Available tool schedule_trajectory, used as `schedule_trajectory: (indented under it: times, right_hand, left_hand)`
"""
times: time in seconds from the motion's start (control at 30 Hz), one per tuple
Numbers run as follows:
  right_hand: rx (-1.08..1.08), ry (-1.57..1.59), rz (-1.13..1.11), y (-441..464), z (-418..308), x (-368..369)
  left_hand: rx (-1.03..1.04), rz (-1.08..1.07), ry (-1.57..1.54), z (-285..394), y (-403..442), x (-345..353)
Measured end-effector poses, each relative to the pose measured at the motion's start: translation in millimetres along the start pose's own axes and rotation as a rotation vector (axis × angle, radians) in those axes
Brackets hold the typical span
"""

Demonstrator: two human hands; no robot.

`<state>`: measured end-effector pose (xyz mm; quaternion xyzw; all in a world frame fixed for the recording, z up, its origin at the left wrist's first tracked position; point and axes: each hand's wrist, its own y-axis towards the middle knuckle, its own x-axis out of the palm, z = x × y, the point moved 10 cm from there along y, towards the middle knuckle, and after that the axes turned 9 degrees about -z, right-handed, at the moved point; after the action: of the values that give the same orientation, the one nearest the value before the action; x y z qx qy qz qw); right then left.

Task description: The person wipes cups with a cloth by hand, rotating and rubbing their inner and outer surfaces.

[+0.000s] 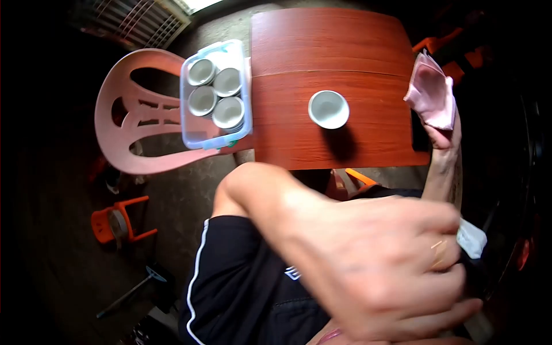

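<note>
At the table's right edge, my right hand (pixel 441 137) holds up a folded pink cloth (pixel 428 95), which hides most of its fingers. My left hand (pixel 391 259) is large and blurred close to the camera, its back toward me and its fingers curled. A ring shows on one finger. Just past the curled fingers is a crumpled white piece (pixel 472 238); whether they grip it is hidden. A white cup (pixel 329 109) stands upright on the red-brown wooden table (pixel 333 46), apart from both hands.
A clear plastic bin (pixel 187 123) with several white cups (pixel 229 112) rests on a pink plastic chair (pixel 112 109), left of the table. Further off are a small orange chair (pixel 103 224), a long-handled tool (pixel 123 299) on the floor and a metal rack (pixel 138 23).
</note>
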<state>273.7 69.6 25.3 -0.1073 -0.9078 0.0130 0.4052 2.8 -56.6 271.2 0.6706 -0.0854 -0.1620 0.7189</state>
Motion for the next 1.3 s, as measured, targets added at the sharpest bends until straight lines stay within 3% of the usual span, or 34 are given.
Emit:
schedule_trajectory:
  times: [0.03, 0.13, 0.23, 0.3, 0.37, 0.4, 0.47, 0.5, 0.53, 0.6, 0.67, 0.73, 0.8, 0.87, 0.9, 0.93, 1.0, 1.07, 1.1, 1.13, 1.2, 1.3]
  right_hand:
    - [0.042, 0.075, -0.238, -4.5, 0.9, 30.9]
    - [0.133, 0.277, -0.487, -2.9, 9.3, 48.8]
    - [0.076, 0.307, -0.405, -0.1, 8.7, 31.7]
    - [0.082, 0.323, -0.426, 1.6, 8.8, 14.9]
    - [0.086, 0.334, -0.442, 3.3, 8.7, 26.2]
    - [0.093, 0.331, -0.485, -1.4, 7.7, 38.1]
    - [0.033, 0.160, -0.197, 0.9, 8.3, 10.3]
    - [0.014, 0.091, -0.118, 2.4, 9.1, 1.0]
    - [-0.012, 0.023, -0.039, 2.9, 8.4, -7.1]
    - [0.014, 0.096, -0.118, -1.9, 22.7, 7.9]
    - [-0.014, 0.049, 0.006, -18.0, 27.3, 18.7]
    - [-0.032, 0.078, 0.007, -17.6, 33.3, 12.3]
    - [-0.119, 0.329, 0.067, -7.9, 26.5, -24.1]
    - [-0.492, 0.056, 0.208, -33.6, -24.9, -11.7]
    - [-0.683, -0.065, 0.260, -36.5, -43.5, -38.5]
    - [-0.793, -0.219, 0.331, -47.7, -62.1, -37.5]
    - [-0.860, -0.282, 0.350, -64.5, -76.9, -13.8]
    - [-0.801, -0.159, 0.315, -63.7, -67.7, -12.1]
    - [-0.697, -0.075, 0.292, -54.0, -53.9, -35.7]
    - [-0.634, -0.083, 0.315, -55.1, -48.6, -28.2]
    - [-0.539, 0.040, 0.233, -49.6, -38.1, -13.1]
    - [-0.417, 0.060, 0.161, -46.0, -24.1, -6.3]
  left_hand:
    - [0.000, -0.066, -0.002, 3.0, 0.1, -10.3]
    - [-0.171, -0.396, -0.162, -4.4, -7.1, -33.6]
    - [-0.311, -0.415, -0.269, -2.6, -13.7, -73.0]
    - [-0.477, -0.360, 0.081, -37.1, -54.6, -119.6]
    - [-0.820, -0.376, 0.856, -86.0, -101.8, -191.2]
    - [-1.041, -0.455, 0.848, -127.1, -129.8, -212.2]
    - [-1.251, -0.250, 0.812, -188.9, -211.8, -280.4]
    - [-1.233, -0.322, 0.906, -209.3, -243.5, -303.9]
    - [-1.283, -0.536, 1.159, -228.9, -279.1, -323.0]
    - [-1.267, -0.806, 1.379, -262.6, -356.2, -357.3]
    - [-1.296, -1.055, 1.422, -276.0, -377.4, -355.9]
    - [-1.585, -1.091, 1.209, -288.1, -401.1, -366.3]
    - [-1.621, -1.009, 1.127, -288.8, -384.3, -349.1]
    - [-1.700, -0.902, 1.081, -269.3, -370.5, -355.8]
    - [-1.615, -0.852, 1.174, -271.0, -381.8, -369.5]
    - [-1.575, -0.965, 1.229, -271.8, -379.7, -364.7]
    - [-1.473, -0.830, 1.219, -278.4, -399.9, -378.5]
    - [-1.673, -0.862, 1.187, -278.5, -398.2, -372.8]
    - [-1.674, -0.867, 1.222, -274.1, -385.7, -363.1]
    - [-1.489, -0.913, 1.313, -274.3, -380.7, -357.7]
    - [-1.497, -0.770, 1.298, -267.6, -360.2, -353.8]
    - [-1.143, -0.397, 1.194, -258.9, -310.4, -340.0]
